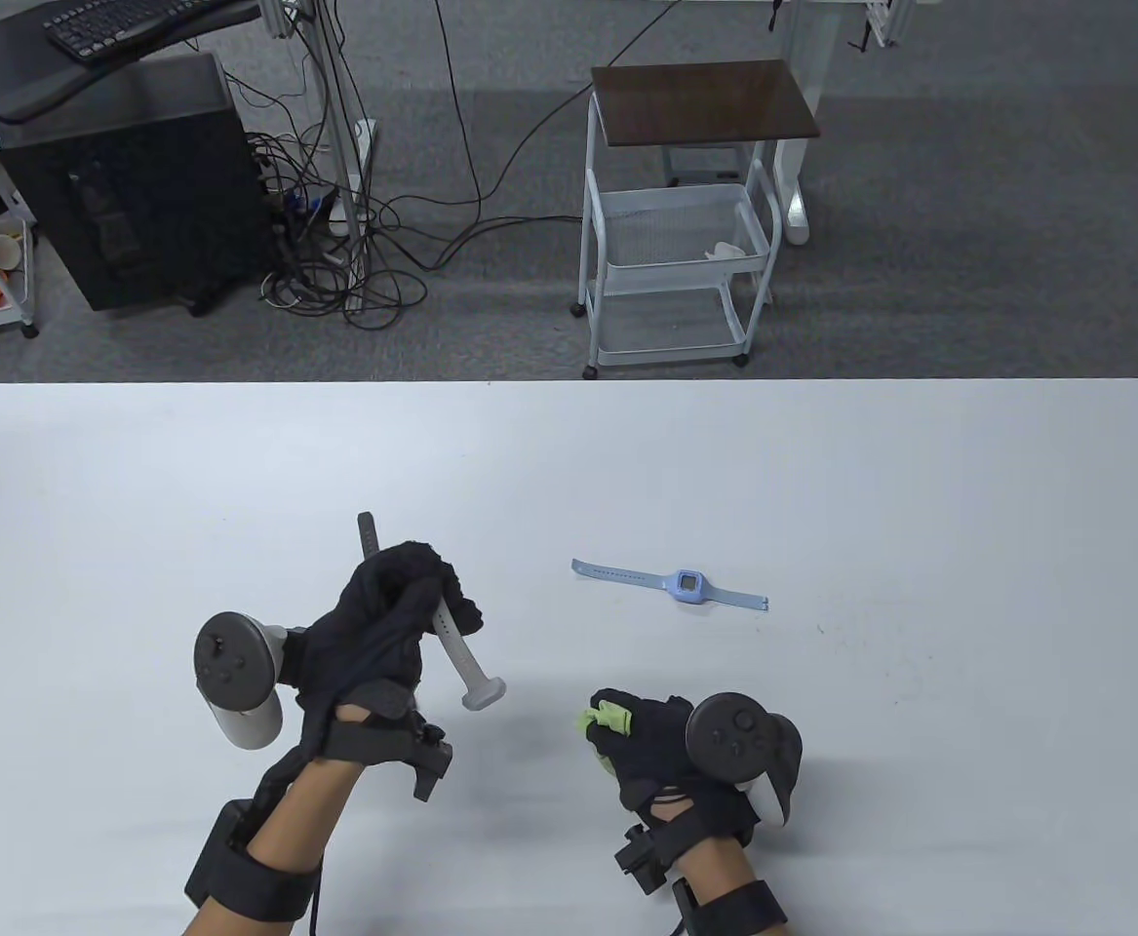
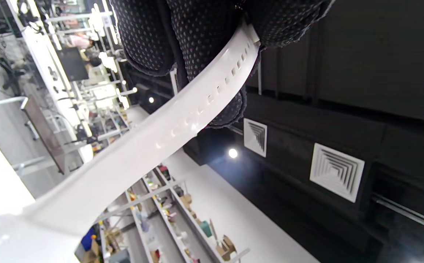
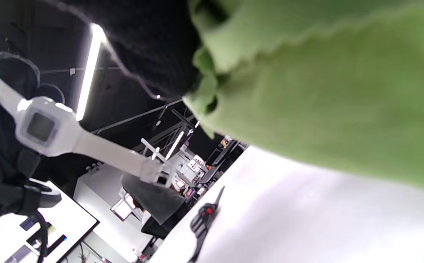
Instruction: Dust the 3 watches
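Table view: left hand [image 1: 383,624] grips the white watch [image 1: 461,663] above the counter [image 1: 920,487]; right hand [image 1: 656,741] clutches a green cloth [image 1: 608,720], blue watch [image 1: 687,585] lying far right. Left wrist view: fingers clamp the strap. Right wrist view: cloth bunched close. I'd steady the watch and wipe face first, then straps.

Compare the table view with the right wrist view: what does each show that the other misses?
Only the table view shows the blue watch lying flat on the table, a dark strap sticking up behind the left hand, and the cart beyond.

Only the right wrist view shows the white watch's square face and the green cloth's folds up close.

Both show the white watch in the left hand and the cloth held by the right hand.
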